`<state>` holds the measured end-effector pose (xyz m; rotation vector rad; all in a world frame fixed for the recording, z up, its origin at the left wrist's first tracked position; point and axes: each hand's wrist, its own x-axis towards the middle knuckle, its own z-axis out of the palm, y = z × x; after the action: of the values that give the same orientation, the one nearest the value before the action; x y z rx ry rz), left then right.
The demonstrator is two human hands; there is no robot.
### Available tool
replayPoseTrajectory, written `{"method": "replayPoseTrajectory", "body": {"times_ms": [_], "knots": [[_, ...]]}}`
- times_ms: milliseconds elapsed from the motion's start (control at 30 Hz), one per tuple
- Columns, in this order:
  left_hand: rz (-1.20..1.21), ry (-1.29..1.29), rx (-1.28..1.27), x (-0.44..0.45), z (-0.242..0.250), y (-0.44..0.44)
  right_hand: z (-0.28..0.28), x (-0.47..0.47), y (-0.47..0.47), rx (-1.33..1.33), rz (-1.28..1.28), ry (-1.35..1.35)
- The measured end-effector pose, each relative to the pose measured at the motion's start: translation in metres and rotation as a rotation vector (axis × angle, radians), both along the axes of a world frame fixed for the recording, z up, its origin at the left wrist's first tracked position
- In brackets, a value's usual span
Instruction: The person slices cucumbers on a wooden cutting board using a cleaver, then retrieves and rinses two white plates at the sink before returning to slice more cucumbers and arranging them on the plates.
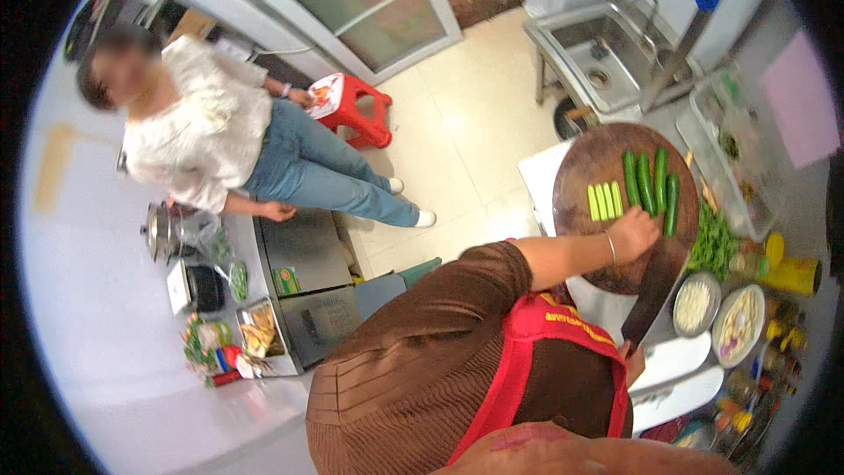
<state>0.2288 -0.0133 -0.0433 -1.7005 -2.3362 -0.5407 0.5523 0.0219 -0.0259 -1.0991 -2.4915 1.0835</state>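
My left hand [634,235] is over the round wooden chopping board [573,178], its curled fingers at the lower ends of whole green cucumbers [645,178]; whether it grips one is hidden. Beside them, several pale green cucumber pieces [604,202] lie side by side, to the left. Lower down, my right hand [634,364], partly hidden by my apron, holds the handle of a wide dark-bladed cleaver [653,293]. The cleaver's blade reaches over the board's lower right edge, close to my left hand.
Right of the board are leafy greens [712,241], a bowl of pale shreds [696,303], another bowl [755,326], and a clear plastic tub [699,125]. A steel sink [620,89] stands beyond. Across the floor, a person [217,138] stands near a red stool [376,119].
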Motion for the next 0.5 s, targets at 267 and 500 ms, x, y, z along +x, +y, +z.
{"method": "replayPoseTrajectory", "body": {"times_ms": [267,500], "knots": [[0.077,0.086,-0.042,0.023,-0.019,0.004,0.018,0.012,0.007,0.037,0.042,0.075],[-0.096,0.070,-0.146,0.034,-0.012,-0.016,0.014,0.020,0.012,0.016,0.074,-0.043]]}}
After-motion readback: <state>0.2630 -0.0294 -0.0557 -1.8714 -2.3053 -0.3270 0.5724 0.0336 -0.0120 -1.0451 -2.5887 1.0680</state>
